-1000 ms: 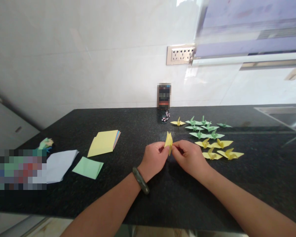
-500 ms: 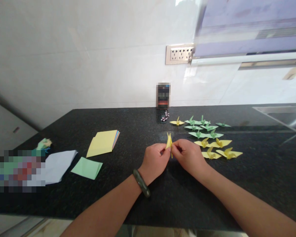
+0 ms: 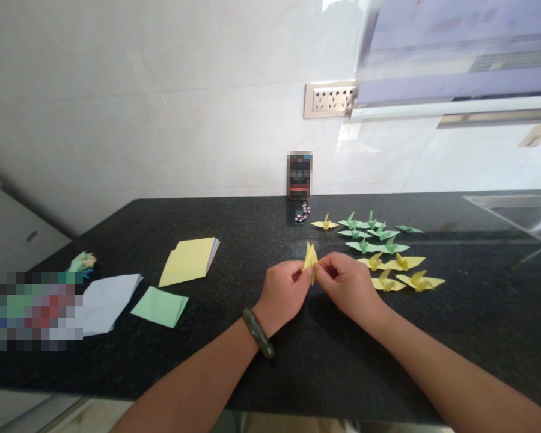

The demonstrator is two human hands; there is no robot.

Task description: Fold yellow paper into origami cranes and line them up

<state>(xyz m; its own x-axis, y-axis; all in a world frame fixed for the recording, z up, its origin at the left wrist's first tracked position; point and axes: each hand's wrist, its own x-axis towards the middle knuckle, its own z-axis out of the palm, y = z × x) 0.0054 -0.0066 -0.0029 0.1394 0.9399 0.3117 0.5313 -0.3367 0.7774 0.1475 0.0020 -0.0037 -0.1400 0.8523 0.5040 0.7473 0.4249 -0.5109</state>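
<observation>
Between my two hands is a folded piece of yellow origami paper (image 3: 309, 257), held just above the counter with two points sticking up. My left hand (image 3: 287, 291), a dark green bangle on its wrist, pinches it from the left between thumb and fingers. From the other side my right hand (image 3: 345, 281) grips its right edge with thumb and fingertips. The paper's lower part is partly hidden by the fingers. Just right of my right hand sit several yellow paper cranes (image 3: 402, 262), and behind those stand several green paper cranes (image 3: 364, 245). One more yellow crane (image 3: 326, 224) is farther back.
On the dark counter (image 3: 234, 337) at left lie a stack of coloured paper (image 3: 187, 261), a green folded sheet (image 3: 160, 307) and white sheets (image 3: 110, 300). A phone-like object (image 3: 299, 174) leans on the wall with a beaded strap (image 3: 303, 213). A sink edge (image 3: 500, 210) is at far right.
The yellow paper has turned slightly between my fingers, and its two upper points show wider. Both hands keep their pinch in nearly the same place.
</observation>
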